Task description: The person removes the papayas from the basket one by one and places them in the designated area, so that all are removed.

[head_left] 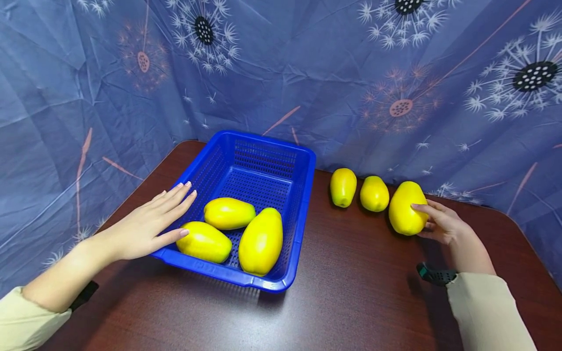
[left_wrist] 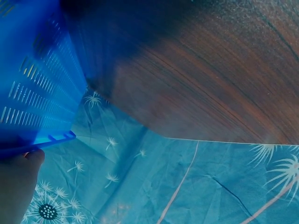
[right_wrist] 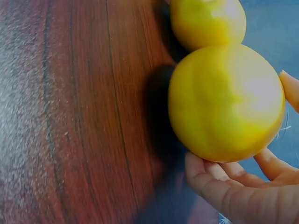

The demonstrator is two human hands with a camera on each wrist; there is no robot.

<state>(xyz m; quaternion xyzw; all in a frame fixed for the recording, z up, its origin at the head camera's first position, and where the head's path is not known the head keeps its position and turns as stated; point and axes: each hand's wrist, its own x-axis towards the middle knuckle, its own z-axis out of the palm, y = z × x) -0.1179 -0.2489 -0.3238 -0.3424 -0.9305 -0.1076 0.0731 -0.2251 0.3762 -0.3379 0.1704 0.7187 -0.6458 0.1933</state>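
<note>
My right hand (head_left: 445,224) holds a large yellow papaya (head_left: 407,208) by its right side. In the right wrist view several fingers (right_wrist: 233,186) curve along one side of this papaya (right_wrist: 226,102), with another fingertip at its far edge. My left hand (head_left: 155,222) lies with straight fingers over the left rim of a blue plastic basket (head_left: 298,234). Inside the basket are three papayas: one near the left hand (head_left: 204,242), one behind it (head_left: 229,213), and a larger one (head_left: 261,242) to the right. The left wrist view shows the basket's slotted outer wall (left_wrist: 42,79).
Two smaller papayas, one upright (head_left: 343,187) and one rounder (head_left: 374,194), stand in a row left of the held one. The dark wooden table (head_left: 351,292) ends at a blue dandelion-print cloth (head_left: 285,63) hanging behind and at the sides.
</note>
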